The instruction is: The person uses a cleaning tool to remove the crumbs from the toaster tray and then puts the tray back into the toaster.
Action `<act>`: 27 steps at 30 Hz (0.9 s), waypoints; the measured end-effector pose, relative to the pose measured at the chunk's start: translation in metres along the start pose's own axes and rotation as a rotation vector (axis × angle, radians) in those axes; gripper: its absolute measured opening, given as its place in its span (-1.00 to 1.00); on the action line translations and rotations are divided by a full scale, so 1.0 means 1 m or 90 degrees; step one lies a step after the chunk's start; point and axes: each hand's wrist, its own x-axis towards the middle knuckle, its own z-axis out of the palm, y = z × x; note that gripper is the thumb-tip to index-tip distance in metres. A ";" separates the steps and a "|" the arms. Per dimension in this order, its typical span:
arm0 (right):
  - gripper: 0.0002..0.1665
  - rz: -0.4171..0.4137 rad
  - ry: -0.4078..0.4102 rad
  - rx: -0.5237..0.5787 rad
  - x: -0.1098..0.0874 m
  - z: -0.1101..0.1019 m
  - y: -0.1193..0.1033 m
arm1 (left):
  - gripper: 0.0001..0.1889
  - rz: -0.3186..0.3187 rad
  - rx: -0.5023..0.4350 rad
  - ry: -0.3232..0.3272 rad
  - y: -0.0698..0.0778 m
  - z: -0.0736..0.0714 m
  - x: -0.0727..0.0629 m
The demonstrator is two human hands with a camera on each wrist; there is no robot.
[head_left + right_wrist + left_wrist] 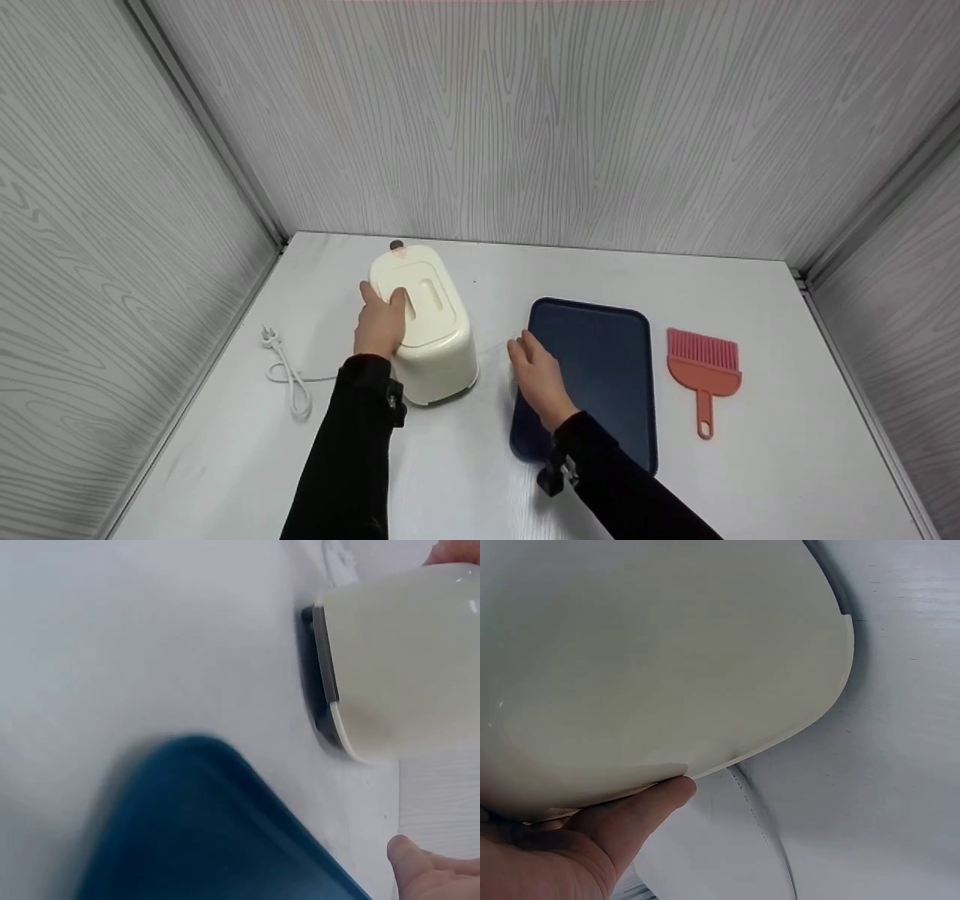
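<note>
A cream toaster (435, 367) with two slots in its top and a dark knob at its far end stands on the left half of the white table. My left hand (380, 326) grips its left side, thumb on the top by a slot and fingers down the side, partly hidden. In the left wrist view a fingertip lies along the toaster's lower edge. My right hand (538, 379) hovers over the left edge of a navy tray (600, 352), fingers extended and holding nothing. The right wrist view shows the toaster's dark base strip (326, 652) beyond the tray.
Left of the toaster lies its white power cord (300, 397), bundled, with the plug (268, 337) pointing away. An orange-red brush (705, 367) with pink bristles lies to the right of the tray. Grey wood-grain panels (480, 120) enclose the table at the back and both sides.
</note>
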 end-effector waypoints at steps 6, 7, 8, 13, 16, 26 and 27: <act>-0.22 0.071 0.004 0.160 -0.004 0.014 0.009 | -0.14 0.007 -0.006 0.013 0.002 0.004 0.001; -0.30 0.076 0.005 0.182 -0.004 0.016 0.011 | -0.14 0.009 -0.006 0.016 0.002 0.004 0.001; -0.41 0.079 0.008 0.200 -0.004 0.018 0.012 | -0.15 0.010 -0.006 0.017 0.002 0.005 0.001; -0.64 0.113 0.003 0.262 -0.005 0.029 0.017 | -0.16 0.009 -0.004 0.021 0.002 0.007 0.001; -0.46 0.144 -0.020 0.326 -0.006 0.035 0.019 | -0.16 0.008 0.000 0.024 0.002 0.008 0.002; -0.39 0.196 -0.023 0.442 -0.003 0.051 0.026 | -0.18 -0.001 0.018 0.035 0.004 0.008 0.000; -0.44 0.199 -0.018 0.444 -0.003 0.052 0.027 | -0.18 -0.001 0.019 0.035 0.004 0.008 0.000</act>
